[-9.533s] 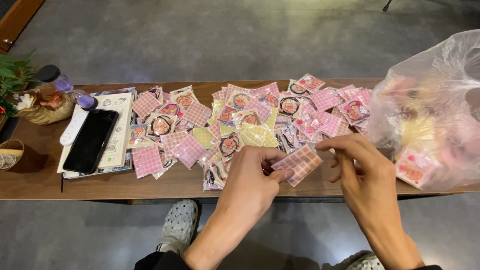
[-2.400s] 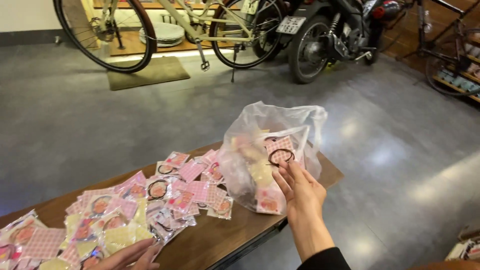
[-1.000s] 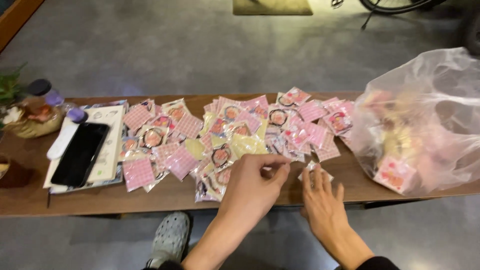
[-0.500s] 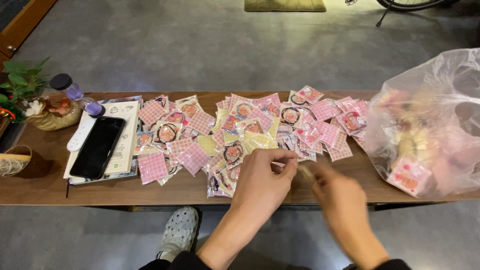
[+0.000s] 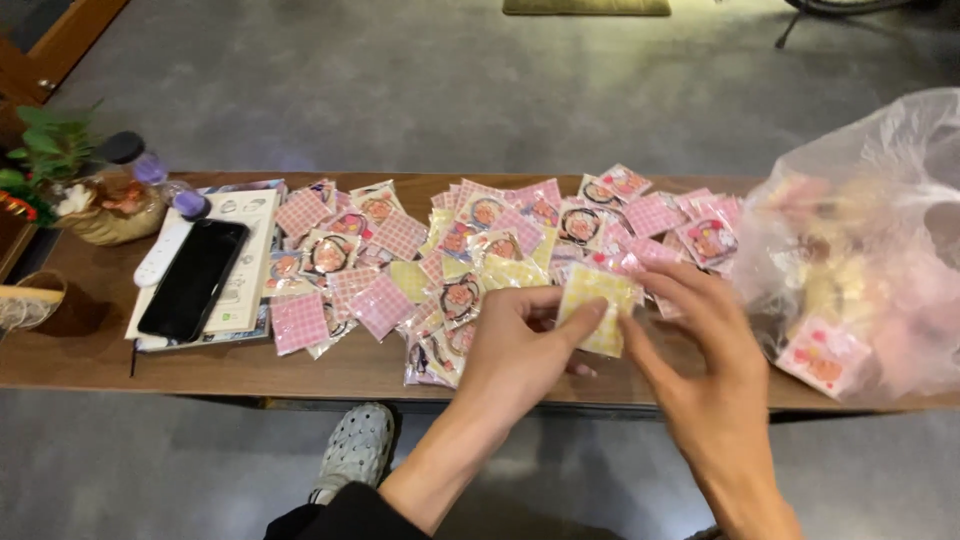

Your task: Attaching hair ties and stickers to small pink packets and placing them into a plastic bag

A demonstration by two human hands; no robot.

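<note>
Even, soft indoor light, moderately bright, no hard shadows. Pale sheen on grey concrete floor (image 5: pixel 420 90) beyond long brown wooden table (image 5: pixel 90 340). Soft glare on crinkled translucent plastic bag (image 5: pixel 870 230) at table's right end; contents hazy. Faint reflection on black phone screen (image 5: pixel 193 278) near table's left end. Slight motion blur on right hand (image 5: pixel 700 345). Mild wide-angle bending at table's ends.

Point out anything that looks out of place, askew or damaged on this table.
Nothing looks damaged or spilled. The small pink and yellow packets lie in a loose overlapping heap, not rows. The left hand and right hand hold one yellow checked packet between them. The black phone lies askew on a booklet.
</note>
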